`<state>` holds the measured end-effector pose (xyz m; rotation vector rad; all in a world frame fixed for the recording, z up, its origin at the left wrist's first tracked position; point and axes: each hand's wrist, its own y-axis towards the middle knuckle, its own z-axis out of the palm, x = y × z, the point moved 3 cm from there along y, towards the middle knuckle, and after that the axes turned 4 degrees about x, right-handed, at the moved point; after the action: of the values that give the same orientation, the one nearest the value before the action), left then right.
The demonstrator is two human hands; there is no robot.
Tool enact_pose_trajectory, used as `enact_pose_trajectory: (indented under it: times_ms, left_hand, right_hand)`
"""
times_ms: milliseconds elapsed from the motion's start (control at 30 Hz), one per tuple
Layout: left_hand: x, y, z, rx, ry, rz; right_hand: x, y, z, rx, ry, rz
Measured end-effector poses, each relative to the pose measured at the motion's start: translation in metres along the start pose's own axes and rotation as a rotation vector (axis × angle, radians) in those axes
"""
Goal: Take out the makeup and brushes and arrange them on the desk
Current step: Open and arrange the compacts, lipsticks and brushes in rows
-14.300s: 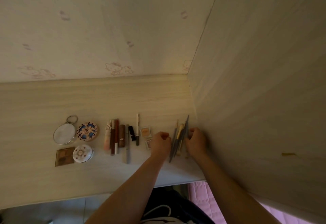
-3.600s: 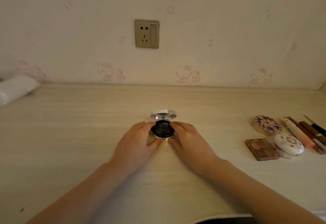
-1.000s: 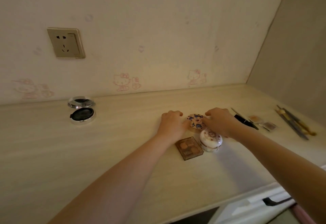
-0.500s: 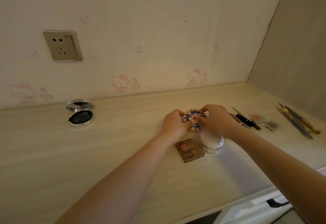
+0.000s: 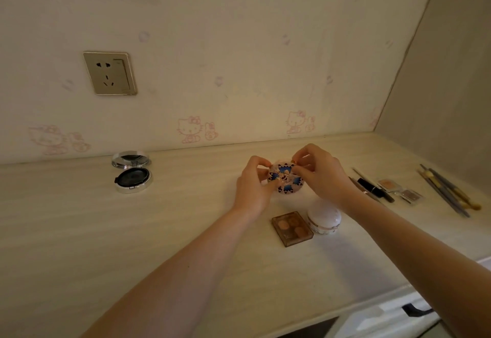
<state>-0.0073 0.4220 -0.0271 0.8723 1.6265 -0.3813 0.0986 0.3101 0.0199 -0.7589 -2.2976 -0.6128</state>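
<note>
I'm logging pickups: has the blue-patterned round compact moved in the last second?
Yes. The blue-patterned compact has risen off the desk, held by the left hand and right hand, above where it lay behind the brown palette.

Both arms bare, reached forward from the bottom of the view and converged mid-frame. The left forearm (image 5: 186, 271) ran up from lower left with the wrist roughly straight; the right forearm (image 5: 411, 252) came in from the lower right edge at a shallower angle. The left hand (image 5: 252, 191) showed its back to the camera, fingers (image 5: 259, 162) curled, and pinched the left rim of a round patterned compact (image 5: 285, 180). The right hand (image 5: 322, 178) arched over the compact's right side, its fingers bent, tips pinching at the top rim (right thumb contact hidden behind the knuckles). Hands sat close together, fingertips nearly meeting over the compact.
</note>
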Motion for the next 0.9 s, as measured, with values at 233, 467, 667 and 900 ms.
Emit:
enact_pose_trajectory:
  times_ms: [233,467,667,900]
  left_hand:
    - [-0.021,-0.022,-0.057,-0.006,-0.188,0.045]
    - [-0.03,-0.065,-0.119,0.007,-0.368,-0.044]
    - [-0.01,-0.103,-0.164,-0.02,-0.461,-0.16]
    - [0.012,-0.131,-0.19,-0.054,-0.48,-0.245]
  right_hand:
    - [0.043,-0.011,0.012,0.024,0.2,-0.078]
    - [0.086,-0.046,0.039,0.118,0.285,-0.199]
    - [0.11,-0.076,0.078,0.297,0.236,-0.314]
    - [0.122,-0.102,0.113,0.288,0.055,-0.575]
